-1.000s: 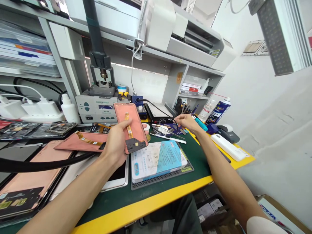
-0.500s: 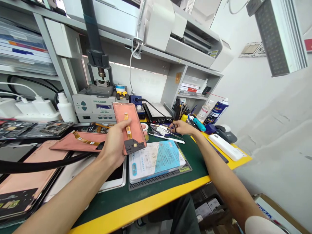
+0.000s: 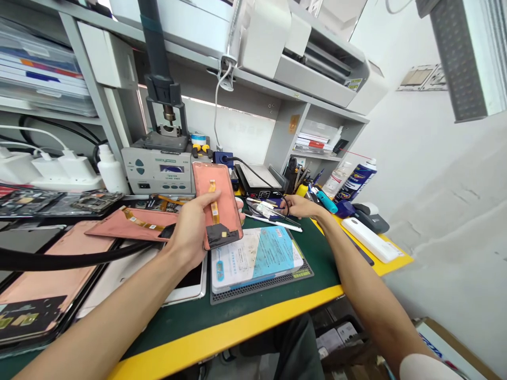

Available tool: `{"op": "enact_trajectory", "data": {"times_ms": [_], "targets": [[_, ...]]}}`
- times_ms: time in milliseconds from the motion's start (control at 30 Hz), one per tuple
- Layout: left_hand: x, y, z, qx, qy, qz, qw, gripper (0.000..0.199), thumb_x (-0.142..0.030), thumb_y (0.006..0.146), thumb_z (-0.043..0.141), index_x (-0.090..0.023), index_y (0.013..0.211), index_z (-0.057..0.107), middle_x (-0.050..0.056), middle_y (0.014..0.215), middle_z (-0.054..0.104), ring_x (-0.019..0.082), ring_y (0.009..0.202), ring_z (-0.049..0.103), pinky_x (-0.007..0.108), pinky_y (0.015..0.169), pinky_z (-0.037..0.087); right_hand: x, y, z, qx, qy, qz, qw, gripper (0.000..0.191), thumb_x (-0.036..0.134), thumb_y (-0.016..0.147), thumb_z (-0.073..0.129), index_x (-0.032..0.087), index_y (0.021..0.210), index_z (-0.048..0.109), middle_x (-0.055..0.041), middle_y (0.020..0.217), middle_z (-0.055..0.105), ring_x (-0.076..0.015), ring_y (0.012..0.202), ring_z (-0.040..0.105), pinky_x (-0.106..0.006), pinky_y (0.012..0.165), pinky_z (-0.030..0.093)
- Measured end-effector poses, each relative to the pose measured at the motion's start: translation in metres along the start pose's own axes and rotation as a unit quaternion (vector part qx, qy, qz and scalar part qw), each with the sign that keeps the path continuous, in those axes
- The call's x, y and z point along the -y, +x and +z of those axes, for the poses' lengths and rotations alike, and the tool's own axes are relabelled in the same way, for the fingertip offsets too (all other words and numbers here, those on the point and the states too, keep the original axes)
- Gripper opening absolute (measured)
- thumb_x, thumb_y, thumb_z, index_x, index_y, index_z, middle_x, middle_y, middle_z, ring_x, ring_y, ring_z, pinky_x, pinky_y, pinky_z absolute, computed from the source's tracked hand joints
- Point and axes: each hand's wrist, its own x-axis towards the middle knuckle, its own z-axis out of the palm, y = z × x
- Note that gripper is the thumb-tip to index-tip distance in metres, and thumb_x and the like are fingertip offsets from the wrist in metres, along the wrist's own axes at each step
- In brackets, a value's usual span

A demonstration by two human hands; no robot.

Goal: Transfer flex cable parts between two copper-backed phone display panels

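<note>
My left hand (image 3: pixel 194 227) grips a phone display panel (image 3: pixel 225 211) by its edges, thumb pressed on the copper-coloured back. An orange flex cable (image 3: pixel 214 203) runs down that back to a black strip at the bottom. The panel is held upright above the rear left corner of a white and blue box (image 3: pixel 257 258). Farther back, my right hand (image 3: pixel 300 206) is among small tools, its fingers closed beside a black cord. What those fingers hold, if anything, is hidden. Near them lie tweezers (image 3: pixel 283 215) and a white pen-like stick (image 3: pixel 273 222).
At left lie another copper-backed panel (image 3: pixel 134 224), a white tablet (image 3: pixel 200 282) and opened phones (image 3: pixel 47 285). A thick black hose (image 3: pixel 79 258) crosses them. Behind stand a grey hot-air station (image 3: pixel 158 171) and a small heating plate (image 3: pixel 257 182). Bottles and a spray can (image 3: pixel 356 179) stand at right.
The view has shifted slightly, so most things sit a little farther right. My left hand still holds the display panel. My right hand stays among the tools, fingers closed.
</note>
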Motion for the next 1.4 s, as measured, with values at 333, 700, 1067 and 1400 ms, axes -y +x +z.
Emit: {"op": "enact_trajectory", "data": {"times_ms": [333,700,1067,1400], "targets": [[-0.004,-0.007,0.004,0.062,-0.023,0.004,0.998,0.019,-0.023,0.083,0.055,-0.014,0.095,0.068,0.014,0.090,0.075,0.031,0.076,0.073,0.043,0.061,0.061,0.009,-0.005,0.000,0.019,0.005,0.021,1.000,0.016,0.015,0.067,0.068,0.016,0.077,0.055,0.0034,0.060,0.047,-0.0094,0.051,0.040,-0.019,0.038,0.030],[-0.007,-0.008,0.003,0.081,-0.041,0.006,0.996,0.025,-0.026,0.085,0.054,-0.010,0.101,0.066,0.017,0.093,0.075,0.030,0.073,0.073,0.041,0.063,0.061,0.011,-0.017,-0.015,-0.095,0.111,0.007,0.989,0.024,0.009,0.060,0.070,0.013,0.084,0.065,-0.0022,0.062,0.064,-0.0123,0.049,0.053,-0.021,0.041,0.042],[-0.012,-0.011,0.004,0.088,-0.057,0.062,0.993,0.028,-0.028,0.085,0.054,-0.007,0.095,0.069,0.015,0.088,0.075,0.027,0.072,0.073,0.040,0.063,0.062,0.055,-0.041,-0.011,-0.425,0.355,-0.246,0.796,0.020,0.020,0.072,0.074,0.019,0.092,0.078,0.0000,0.064,0.064,-0.0136,0.057,0.057,-0.025,0.051,0.048],[-0.020,-0.014,0.006,0.069,-0.045,0.112,0.990,0.025,-0.028,0.085,0.055,-0.008,0.088,0.070,0.014,0.089,0.073,0.026,0.074,0.071,0.038,0.062,0.061,0.108,-0.098,0.037,-0.023,0.541,-0.242,0.805,0.021,0.022,0.075,0.075,0.016,0.094,0.079,-0.0081,0.074,0.070,-0.0185,0.066,0.066,-0.027,0.053,0.053]]}}
